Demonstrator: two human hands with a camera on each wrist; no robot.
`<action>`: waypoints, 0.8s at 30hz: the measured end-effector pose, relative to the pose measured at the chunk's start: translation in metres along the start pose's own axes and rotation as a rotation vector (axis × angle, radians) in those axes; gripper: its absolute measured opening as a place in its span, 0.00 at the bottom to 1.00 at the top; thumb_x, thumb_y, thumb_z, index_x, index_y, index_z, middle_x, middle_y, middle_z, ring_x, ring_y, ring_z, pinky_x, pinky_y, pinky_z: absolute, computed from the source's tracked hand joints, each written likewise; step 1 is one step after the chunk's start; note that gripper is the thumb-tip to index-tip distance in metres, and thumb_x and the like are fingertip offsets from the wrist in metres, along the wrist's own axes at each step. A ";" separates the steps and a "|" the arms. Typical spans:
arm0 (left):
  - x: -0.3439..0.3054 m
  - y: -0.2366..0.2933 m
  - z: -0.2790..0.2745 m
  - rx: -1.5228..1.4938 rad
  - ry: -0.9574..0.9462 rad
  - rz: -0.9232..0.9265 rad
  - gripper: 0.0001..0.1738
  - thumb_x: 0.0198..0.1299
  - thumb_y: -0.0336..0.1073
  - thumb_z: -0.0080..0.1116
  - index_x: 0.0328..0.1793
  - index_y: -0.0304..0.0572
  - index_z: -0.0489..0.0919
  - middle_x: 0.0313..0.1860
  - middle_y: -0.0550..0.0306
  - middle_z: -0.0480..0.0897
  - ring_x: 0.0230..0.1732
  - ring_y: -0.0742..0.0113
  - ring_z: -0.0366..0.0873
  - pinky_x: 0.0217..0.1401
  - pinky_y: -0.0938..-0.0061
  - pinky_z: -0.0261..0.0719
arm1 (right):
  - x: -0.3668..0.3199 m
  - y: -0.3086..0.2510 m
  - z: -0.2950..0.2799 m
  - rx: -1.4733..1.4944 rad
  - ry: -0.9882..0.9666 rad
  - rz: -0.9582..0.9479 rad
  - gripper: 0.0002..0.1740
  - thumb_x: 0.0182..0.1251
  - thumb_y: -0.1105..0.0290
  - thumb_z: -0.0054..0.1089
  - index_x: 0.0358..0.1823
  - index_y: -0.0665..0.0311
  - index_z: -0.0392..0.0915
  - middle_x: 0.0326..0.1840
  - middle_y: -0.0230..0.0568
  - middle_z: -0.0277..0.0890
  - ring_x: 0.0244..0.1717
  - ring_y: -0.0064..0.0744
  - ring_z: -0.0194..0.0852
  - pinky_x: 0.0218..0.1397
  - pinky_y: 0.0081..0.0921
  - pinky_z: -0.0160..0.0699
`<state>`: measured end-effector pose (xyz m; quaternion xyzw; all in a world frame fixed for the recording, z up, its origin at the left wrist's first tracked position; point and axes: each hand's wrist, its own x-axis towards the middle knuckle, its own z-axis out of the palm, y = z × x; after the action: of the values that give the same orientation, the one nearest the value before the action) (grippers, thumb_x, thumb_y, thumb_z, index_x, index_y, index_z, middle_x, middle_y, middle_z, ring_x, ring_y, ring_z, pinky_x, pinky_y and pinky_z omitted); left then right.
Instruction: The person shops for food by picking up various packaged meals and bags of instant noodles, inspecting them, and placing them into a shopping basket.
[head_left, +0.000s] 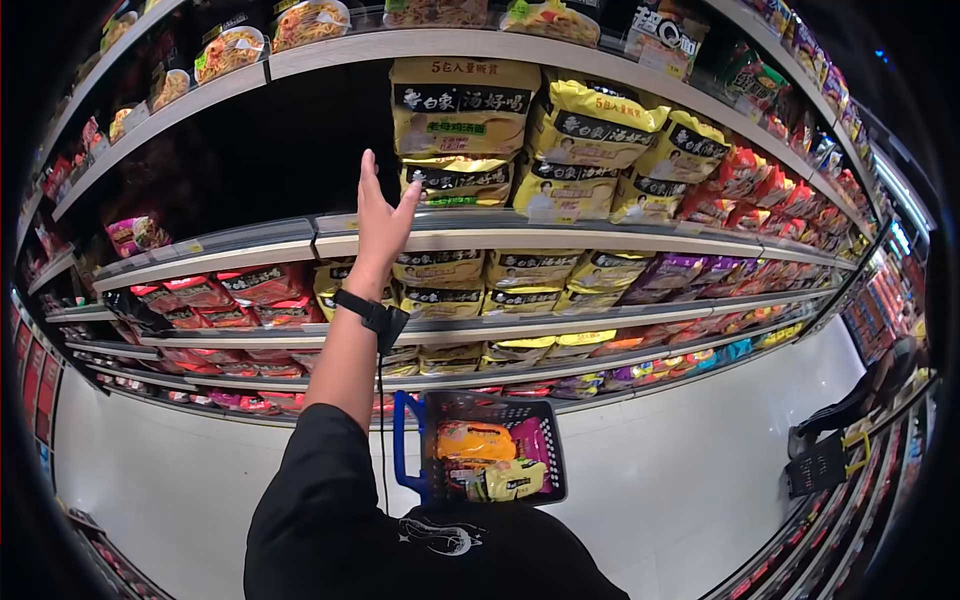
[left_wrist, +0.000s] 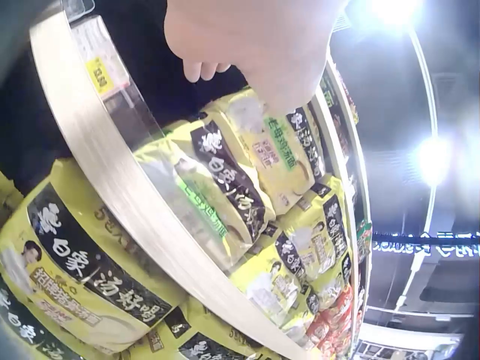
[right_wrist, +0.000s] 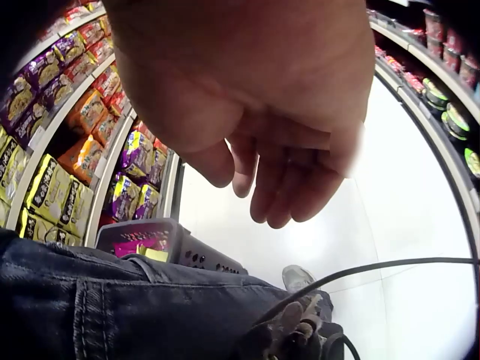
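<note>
My left hand [head_left: 383,215] is raised at the shelf, fingers straight and thumb spread to the right, holding nothing. Just right of it, a large yellow instant noodle multipack [head_left: 462,120] stands on a second yellow multipack [head_left: 465,185]; the thumb overlaps the lower one's left edge in the head view. From the left wrist, the hand [left_wrist: 255,45] appears above these yellow packs, covering part of the upper one's top. Low beside the jeans, my right hand [right_wrist: 255,127] hangs with loosely curled fingers and nothing in them; the head view does not show it.
A dark shopping basket [head_left: 561,450] with a blue handle stands on the floor, holding orange, purple and yellow packs. More yellow multipacks [head_left: 590,125] line the shelf rightward. A dark gap lies left of the hand. Another person's leg [head_left: 835,412] and basket [head_left: 815,468] are at right.
</note>
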<state>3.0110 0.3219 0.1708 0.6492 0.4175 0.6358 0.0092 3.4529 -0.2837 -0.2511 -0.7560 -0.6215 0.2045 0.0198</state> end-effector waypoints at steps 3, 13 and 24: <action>0.013 -0.006 0.014 -0.179 -0.047 -0.079 0.56 0.63 0.46 0.66 0.84 0.39 0.40 0.80 0.27 0.53 0.82 0.42 0.50 0.80 0.59 0.55 | 0.001 0.009 -0.012 0.020 0.028 0.066 0.09 0.67 0.67 0.56 0.36 0.67 0.78 0.37 0.37 0.85 0.35 0.31 0.84 0.36 0.31 0.83; 0.015 0.019 0.024 -0.750 -0.118 -0.088 0.53 0.62 0.50 0.67 0.82 0.34 0.49 0.79 0.36 0.55 0.81 0.50 0.51 0.82 0.61 0.49 | 0.014 -0.013 -0.024 0.140 0.058 0.215 0.11 0.68 0.65 0.55 0.38 0.68 0.78 0.39 0.39 0.85 0.37 0.32 0.83 0.39 0.32 0.82; 0.013 0.058 0.029 -0.287 0.118 -0.063 0.44 0.59 0.38 0.68 0.76 0.33 0.57 0.67 0.42 0.65 0.70 0.52 0.65 0.75 0.62 0.62 | 0.009 -0.023 -0.019 0.306 0.018 0.325 0.14 0.69 0.64 0.53 0.41 0.68 0.78 0.40 0.41 0.85 0.39 0.33 0.82 0.42 0.33 0.81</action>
<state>3.0639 0.3060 0.2071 0.5893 0.3422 0.7254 0.0972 3.4394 -0.2658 -0.2296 -0.8360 -0.4531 0.2905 0.1067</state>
